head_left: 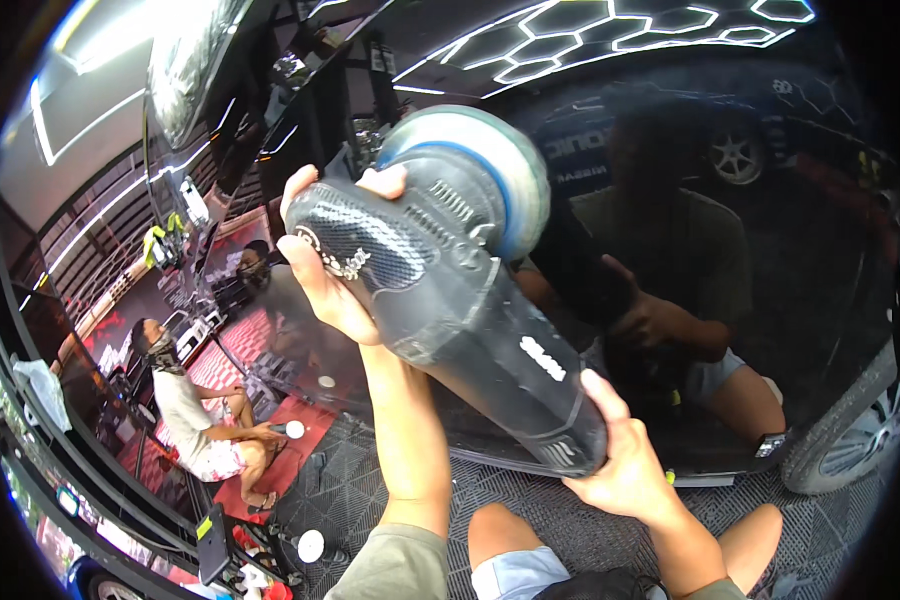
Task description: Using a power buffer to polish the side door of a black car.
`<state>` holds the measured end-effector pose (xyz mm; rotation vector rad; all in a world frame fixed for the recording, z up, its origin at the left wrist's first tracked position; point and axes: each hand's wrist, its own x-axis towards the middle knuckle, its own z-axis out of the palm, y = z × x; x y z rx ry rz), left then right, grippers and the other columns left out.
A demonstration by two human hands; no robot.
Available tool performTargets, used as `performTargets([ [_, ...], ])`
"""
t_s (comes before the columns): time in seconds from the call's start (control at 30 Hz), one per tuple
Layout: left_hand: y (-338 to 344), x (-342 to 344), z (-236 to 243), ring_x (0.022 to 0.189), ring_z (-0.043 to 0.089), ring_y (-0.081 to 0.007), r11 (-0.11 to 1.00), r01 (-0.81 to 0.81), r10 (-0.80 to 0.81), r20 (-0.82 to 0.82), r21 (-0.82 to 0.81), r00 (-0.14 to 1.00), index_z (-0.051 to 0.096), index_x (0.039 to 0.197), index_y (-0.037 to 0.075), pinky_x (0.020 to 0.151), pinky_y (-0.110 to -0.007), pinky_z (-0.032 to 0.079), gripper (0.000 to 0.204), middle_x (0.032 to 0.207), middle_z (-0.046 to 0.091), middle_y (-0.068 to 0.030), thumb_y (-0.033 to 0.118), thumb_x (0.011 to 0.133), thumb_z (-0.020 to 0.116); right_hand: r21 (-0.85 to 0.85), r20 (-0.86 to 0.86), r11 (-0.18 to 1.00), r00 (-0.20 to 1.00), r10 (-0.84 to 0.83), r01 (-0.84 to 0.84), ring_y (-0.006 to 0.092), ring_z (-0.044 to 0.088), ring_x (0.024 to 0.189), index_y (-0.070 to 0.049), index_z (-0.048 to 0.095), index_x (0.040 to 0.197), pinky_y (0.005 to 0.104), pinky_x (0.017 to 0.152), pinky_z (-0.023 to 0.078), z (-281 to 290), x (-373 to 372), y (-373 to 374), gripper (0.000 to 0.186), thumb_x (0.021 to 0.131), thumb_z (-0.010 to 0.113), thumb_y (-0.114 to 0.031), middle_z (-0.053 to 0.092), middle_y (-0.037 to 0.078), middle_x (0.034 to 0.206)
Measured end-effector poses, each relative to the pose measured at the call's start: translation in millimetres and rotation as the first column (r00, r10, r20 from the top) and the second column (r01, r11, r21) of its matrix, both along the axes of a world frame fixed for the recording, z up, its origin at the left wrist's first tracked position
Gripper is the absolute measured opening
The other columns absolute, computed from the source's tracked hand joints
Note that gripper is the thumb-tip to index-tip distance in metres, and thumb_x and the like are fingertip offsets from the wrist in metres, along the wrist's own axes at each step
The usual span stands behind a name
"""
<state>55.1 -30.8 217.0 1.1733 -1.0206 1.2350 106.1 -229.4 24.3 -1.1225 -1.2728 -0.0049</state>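
A black car polisher is held in both hands, slanting from upper left to lower right. My left hand wraps round its head end, thumb on the near side and fingertips over the far side. At the rear end of the body, my right hand grips the handle. The round polishing pad, pale with a blue ring, faces the glossy black car panel. It appears to be against or very close to the panel; I cannot tell which. The panel mirrors my arms and body.
A seated person at the left holds a tool with a round white pad. A cart with bottles stands lower left. The car's wheel is at the right, and dark textured tiles cover the floor.
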Motion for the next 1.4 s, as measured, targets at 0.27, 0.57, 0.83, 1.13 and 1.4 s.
performTargets([
  [0.27,-136,88,15,0.085,0.063,-0.0269,0.936,0.092,-0.107,0.027,0.341,0.994,0.029,0.141,0.001,0.077,-0.033,0.05,0.063,0.108,0.058,-0.0359,0.048,0.099,0.033,0.043,-0.013,0.982,0.983,-0.182,0.183,0.0273,0.035,0.135,-0.009,0.004,0.15,0.0379,0.109,0.029,-37,54,-120,0.118,0.057,0.075,0.005,0.031,0.018,0.147],
  [0.57,-246,180,5,0.115,0.052,-0.02,0.98,-0.172,0.143,0.242,0.101,0.96,0.049,0.124,-0.007,0.097,-0.032,0.044,0.035,0.132,0.05,-0.0132,0.016,0.102,0.034,0.03,-0.315,0.895,0.853,-0.415,0.446,0.0276,0.041,0.127,-0.006,0.005,0.15,0.0395,0.107,0.032,-44,78,-250,0.126,0.049,0.08,-0.003,0.035,0.017,0.14],
  [0.83,-316,182,25,0.094,0.059,-0.0163,0.806,0.106,-0.256,0.181,0.583,0.949,0.043,0.132,-0.003,0.083,-0.027,0.047,0.045,0.107,0.06,-0.0139,0.019,0.094,0.055,-0.109,-0.55,0.918,0.746,-0.376,0.382,0.0147,0.059,0.064,0.0,0.037,0.12,0.0297,0.057,0.05,-95,99,-290,0.08,0.053,0.079,0.007,0.059,0.008,0.084],
  [1.13,-276,150,26,0.102,0.055,-0.0166,0.821,0.338,-0.332,-0.095,0.46,0.938,0.034,0.137,-0.005,0.089,-0.027,0.045,0.047,0.117,0.055,-0.0145,0.01,0.096,0.05,0.045,-0.379,0.85,0.796,-0.472,0.525,0.0144,0.059,0.06,0.003,0.043,0.122,0.0286,0.053,0.05,-84,93,-251,0.075,0.054,0.074,0.005,0.061,0.008,0.079],
  [1.4,-165,96,20,0.084,0.064,-0.0194,0.93,0.277,-0.28,-0.022,0.24,0.96,0.037,0.133,0.001,0.077,-0.031,0.052,0.054,0.1,0.061,-0.0135,0.026,0.09,0.058,-0.02,-0.069,0.9,0.897,-0.437,0.436,0.028,0.039,0.131,-0.005,0.004,0.149,0.0404,0.109,0.03,-27,54,-153,0.123,0.051,0.078,-0.004,0.033,0.017,0.143],
])
